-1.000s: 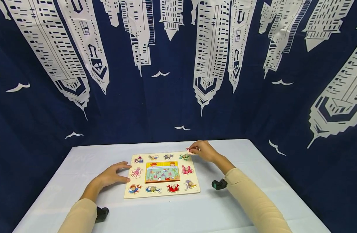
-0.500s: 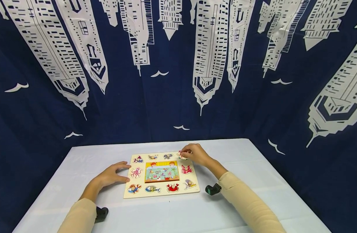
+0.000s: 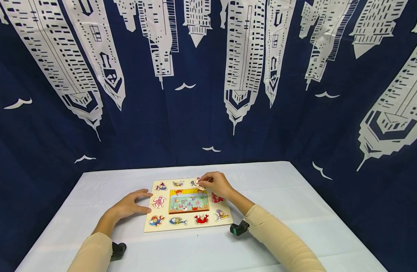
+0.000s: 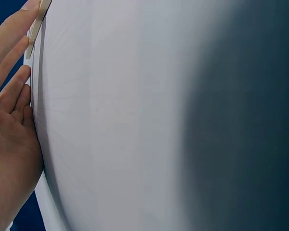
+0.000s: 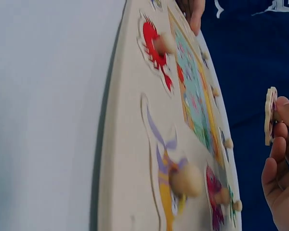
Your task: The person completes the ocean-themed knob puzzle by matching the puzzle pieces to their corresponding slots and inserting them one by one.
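Observation:
A wooden knob puzzle board (image 3: 165, 211) with sea animals lies flat on the table. My right hand (image 3: 216, 184) pinches a small pink-and-white puzzle piece (image 3: 200, 184) above the board's far edge. In the right wrist view, that piece (image 5: 270, 116) is held on edge by thumb and fingers, off the board; its picture is mostly turned away. My left hand (image 3: 130, 204) rests at the board's left edge, fingers spread and thumb touching the side. A pink octopus (image 3: 158, 201) shows no knob, unlike the red crab (image 3: 202, 219) and the blue fish (image 3: 179, 221).
A white cloth (image 3: 181, 253) covers the table. Behind it hangs a dark blue curtain (image 3: 143, 139) printed with white buildings and birds. Black wrist cameras sit under both forearms, the right one (image 3: 239, 228) close to the board's near right corner.
My right hand has carried the puzzle piece left, from beyond the board's far right corner to over its top row, uncovering that corner. The left hand stays in place.

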`<state>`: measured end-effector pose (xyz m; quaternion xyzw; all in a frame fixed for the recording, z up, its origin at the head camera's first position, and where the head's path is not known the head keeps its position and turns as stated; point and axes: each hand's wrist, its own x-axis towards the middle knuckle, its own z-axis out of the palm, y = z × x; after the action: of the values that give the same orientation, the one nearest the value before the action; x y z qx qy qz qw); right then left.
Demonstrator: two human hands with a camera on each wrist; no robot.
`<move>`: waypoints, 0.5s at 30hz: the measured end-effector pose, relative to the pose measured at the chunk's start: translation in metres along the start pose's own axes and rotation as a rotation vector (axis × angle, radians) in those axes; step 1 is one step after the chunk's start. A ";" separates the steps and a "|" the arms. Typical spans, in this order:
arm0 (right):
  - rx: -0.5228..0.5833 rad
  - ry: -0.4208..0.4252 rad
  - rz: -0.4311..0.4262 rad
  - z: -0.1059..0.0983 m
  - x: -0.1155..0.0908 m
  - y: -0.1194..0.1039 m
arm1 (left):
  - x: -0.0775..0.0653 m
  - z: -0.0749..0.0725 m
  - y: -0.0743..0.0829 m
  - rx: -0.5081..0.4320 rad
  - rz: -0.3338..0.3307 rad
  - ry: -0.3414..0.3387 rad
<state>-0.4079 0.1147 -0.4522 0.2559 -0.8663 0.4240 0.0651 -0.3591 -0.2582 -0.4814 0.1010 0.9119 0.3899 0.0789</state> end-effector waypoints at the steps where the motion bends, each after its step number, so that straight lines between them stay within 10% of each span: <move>1: 0.019 0.001 0.013 0.003 0.000 -0.002 | 0.000 0.000 0.000 0.000 0.001 0.000; 15: 0.124 -0.025 0.058 0.030 0.007 -0.020 | -0.002 -0.001 0.002 -0.010 0.004 -0.002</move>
<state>-0.4004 0.0785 -0.4552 0.2396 -0.8462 0.4752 0.0261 -0.3575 -0.2579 -0.4796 0.1027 0.9097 0.3945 0.0795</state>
